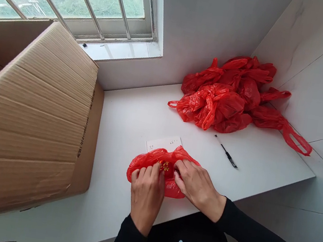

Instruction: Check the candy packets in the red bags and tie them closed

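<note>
An opened red plastic bag [142,162] lies on the white table near its front edge. Small yellow pieces [166,166] show in its opening, too tiny to name. My left hand [147,188] is closed over the bag's near left rim, with its fingers curled inward. From the right, my right hand [197,184] reaches into the opening, its thumb and fingers drawn together. A small dark bit shows by those fingertips, and I cannot make out what it is. Partly beneath the bag's far side sits a white paper [164,142] with handwriting.
A black pen [226,151] lies right of the bag. Several knotted red plastic bags [222,102] are heaped against the back wall. A large open cardboard box [42,118] takes up the left side, below a barred window [106,2]. The white table [125,115] ends at a tiled wall.
</note>
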`<action>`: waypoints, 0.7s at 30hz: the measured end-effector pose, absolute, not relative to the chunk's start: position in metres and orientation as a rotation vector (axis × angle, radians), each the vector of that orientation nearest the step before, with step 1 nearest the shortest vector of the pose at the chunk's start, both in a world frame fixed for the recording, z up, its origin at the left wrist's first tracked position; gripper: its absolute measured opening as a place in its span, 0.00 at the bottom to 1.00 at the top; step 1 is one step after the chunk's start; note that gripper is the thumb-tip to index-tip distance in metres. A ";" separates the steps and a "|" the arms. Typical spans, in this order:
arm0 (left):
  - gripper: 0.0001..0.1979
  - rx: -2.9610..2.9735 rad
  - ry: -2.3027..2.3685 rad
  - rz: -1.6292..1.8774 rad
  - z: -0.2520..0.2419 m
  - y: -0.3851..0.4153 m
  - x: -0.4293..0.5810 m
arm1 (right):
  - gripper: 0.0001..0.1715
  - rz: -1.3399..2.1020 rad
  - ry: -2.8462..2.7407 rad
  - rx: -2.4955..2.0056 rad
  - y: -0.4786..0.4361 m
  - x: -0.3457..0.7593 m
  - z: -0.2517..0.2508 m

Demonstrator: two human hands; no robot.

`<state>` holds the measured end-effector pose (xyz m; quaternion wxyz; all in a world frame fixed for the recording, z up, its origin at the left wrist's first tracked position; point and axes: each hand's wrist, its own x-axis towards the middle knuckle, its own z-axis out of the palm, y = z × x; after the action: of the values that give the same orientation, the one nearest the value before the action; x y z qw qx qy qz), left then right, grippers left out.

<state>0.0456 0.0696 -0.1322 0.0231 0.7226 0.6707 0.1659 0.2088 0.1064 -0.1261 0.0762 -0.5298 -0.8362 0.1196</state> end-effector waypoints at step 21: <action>0.08 2.183 1.934 0.319 -0.142 0.039 0.035 | 0.09 0.413 -2.647 -1.451 0.094 0.216 -0.128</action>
<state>0.0347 0.0394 -0.1419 0.1034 0.7400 0.6557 0.1082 0.2155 0.0943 -0.1279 0.0473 -0.4756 -0.8679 0.1354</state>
